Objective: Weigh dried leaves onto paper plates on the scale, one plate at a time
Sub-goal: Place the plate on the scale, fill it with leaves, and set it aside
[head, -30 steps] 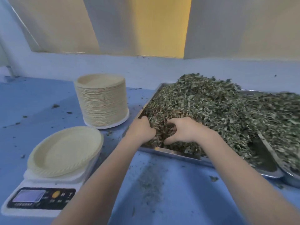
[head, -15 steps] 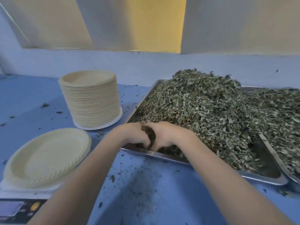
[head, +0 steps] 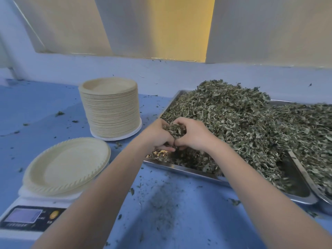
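Both hands have lifted out of the heap since a moment ago, now cupped together around a clump of dried leaves just above the tray's near-left corner.

Largest is the blue table (head: 188, 221), littered with crumbs. On it the metal tray (head: 179, 168) holds the heap of dried leaves (head: 233, 119), which hides most of the tray and runs off the right edge over a second tray (head: 325, 200), itself cut off. The plate stack (head: 111, 110) stands behind the scale (head: 30, 218), whose display is unreadable; one bare paper plate (head: 66, 164) sits on it. The left hand (head: 158, 135) and right hand (head: 194, 135) touch, fingers curled round the clump; fingertips are hidden.
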### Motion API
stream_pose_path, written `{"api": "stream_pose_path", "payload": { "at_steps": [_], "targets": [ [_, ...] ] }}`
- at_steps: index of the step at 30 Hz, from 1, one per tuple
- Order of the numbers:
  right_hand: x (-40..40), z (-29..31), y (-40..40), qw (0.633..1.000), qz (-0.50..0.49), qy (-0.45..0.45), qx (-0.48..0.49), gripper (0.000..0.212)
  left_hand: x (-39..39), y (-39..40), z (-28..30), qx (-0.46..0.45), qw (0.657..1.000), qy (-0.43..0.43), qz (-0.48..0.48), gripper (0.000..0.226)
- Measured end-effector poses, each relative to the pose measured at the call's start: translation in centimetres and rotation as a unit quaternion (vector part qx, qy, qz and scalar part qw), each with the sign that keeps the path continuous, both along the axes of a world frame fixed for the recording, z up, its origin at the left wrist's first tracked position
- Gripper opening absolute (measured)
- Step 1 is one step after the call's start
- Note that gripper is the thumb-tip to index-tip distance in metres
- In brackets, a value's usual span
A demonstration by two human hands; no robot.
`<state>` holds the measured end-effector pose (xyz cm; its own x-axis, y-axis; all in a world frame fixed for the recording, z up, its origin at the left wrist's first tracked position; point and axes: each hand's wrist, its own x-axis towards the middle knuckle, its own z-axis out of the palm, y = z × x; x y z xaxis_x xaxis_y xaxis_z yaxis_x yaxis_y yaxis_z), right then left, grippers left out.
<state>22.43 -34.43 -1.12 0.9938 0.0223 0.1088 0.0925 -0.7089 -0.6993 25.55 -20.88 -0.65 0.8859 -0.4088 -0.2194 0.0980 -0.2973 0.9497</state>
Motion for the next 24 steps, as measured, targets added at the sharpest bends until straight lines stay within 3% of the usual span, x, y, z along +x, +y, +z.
{"api": "stream_pose_path", "payload": {
  "at_steps": [9,15,20,22,24],
  "targets": [
    [0.2,5.3,8.4,0.994,0.088,-0.065,-0.026,0.038,-1.9,9.0,5.8,0.018,0.995,-0.06,0.071,0.043],
    [1.0,4.5,17.4,0.982,0.183,-0.019,0.042,0.035,-3.4,18.1,6.1,0.077,0.987,-0.05,0.13,0.032],
    [2.4,3.4,19.5,0.967,0.215,0.077,-0.112,0.063,-3.9,21.7,4.9,0.167,0.98,-0.015,0.11,0.056],
    [2.7,3.4,19.0,0.965,0.222,0.105,-0.096,0.07,-3.6,22.6,5.0,0.196,0.973,-0.038,0.117,0.06],
    [2.7,3.6,18.7,0.972,0.205,0.074,-0.092,0.064,-3.3,23.2,5.1,0.194,0.97,-0.067,0.127,0.054]
  ]
}}
